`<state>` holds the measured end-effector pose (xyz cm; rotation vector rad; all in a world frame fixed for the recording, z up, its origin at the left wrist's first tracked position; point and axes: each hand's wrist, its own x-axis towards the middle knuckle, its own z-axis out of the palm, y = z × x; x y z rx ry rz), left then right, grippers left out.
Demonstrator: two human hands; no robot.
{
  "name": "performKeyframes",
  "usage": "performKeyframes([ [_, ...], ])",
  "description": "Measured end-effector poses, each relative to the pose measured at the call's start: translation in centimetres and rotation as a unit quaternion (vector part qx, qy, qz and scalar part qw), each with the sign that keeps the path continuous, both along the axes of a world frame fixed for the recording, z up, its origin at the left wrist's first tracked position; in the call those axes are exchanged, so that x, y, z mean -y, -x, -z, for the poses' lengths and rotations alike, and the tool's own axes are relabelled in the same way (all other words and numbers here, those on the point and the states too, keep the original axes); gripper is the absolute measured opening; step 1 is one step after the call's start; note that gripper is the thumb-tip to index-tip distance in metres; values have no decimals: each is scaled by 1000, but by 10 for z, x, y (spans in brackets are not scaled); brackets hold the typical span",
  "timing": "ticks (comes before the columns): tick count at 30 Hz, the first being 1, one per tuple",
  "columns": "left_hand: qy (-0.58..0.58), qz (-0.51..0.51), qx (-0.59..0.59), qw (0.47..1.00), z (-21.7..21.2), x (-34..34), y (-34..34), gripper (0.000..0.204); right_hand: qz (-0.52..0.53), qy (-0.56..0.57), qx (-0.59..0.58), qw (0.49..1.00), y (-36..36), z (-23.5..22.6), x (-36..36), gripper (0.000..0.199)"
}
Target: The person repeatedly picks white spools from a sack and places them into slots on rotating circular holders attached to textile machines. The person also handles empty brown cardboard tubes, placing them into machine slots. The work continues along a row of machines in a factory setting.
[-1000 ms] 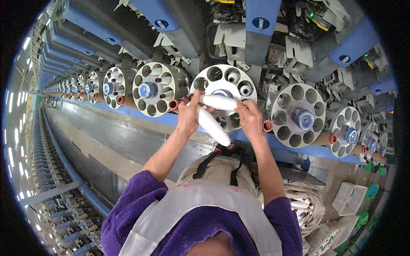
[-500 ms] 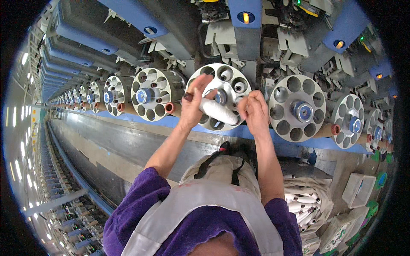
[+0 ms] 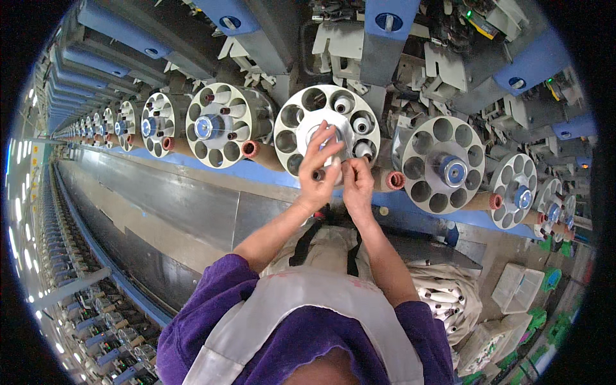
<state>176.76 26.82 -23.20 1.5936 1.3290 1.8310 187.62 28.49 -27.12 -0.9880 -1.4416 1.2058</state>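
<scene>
In front of me stands a round, pale bobbin magazine (image 3: pixel 290 136) with a ring of pockets. White yarn bobbins (image 3: pixel 363 126) with dark tube ends sit in several pockets on its upper right and right side. Before its lower part, my left hand (image 3: pixel 316 183) has a yarn bobbin (image 3: pixel 318 174) between thumb and palm, its dark end showing, the rest mostly hidden. The other fingers of that hand stretch upward over the hub. Close beside it, my right hand (image 3: pixel 357 183) is closed in a pinch at the magazine's lower edge; what its fingertips hold is too small to make out.
Similar magazines (image 3: pixel 476 176) (image 3: pixel 240 106) line both sides, with reddish-brown tubes (image 3: pixel 393 180) jutting out between them. Blue and grey machine housings (image 3: pixel 389 23) rise behind. At lower right are a cloth sack of bobbins (image 3: pixel 443 296) and a white plastic bin (image 3: pixel 517 287).
My left hand has moved right and turned, swinging the bobbin's dark end round in front of the palm. My right hand has moved left and down, close to the left. The view has shifted slightly.
</scene>
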Motion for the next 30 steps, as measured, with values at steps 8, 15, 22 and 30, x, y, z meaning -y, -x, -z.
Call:
performKeyframes([
  [8,60,39,10,997,7,-15,8,83,-108,247,-224,936,-51,-77,-49,24],
  [15,72,-110,118,984,11,-16,37,42,-175,-69,493,850,-57,-78,-85,29],
  [22,112,-92,85,986,34,-7,33,35,-182,-56,597,779,-47,26,-102,26],
  [30,67,-34,68,995,-22,-33,36,56,-236,5,231,944,-44,-113,-105,10],
])
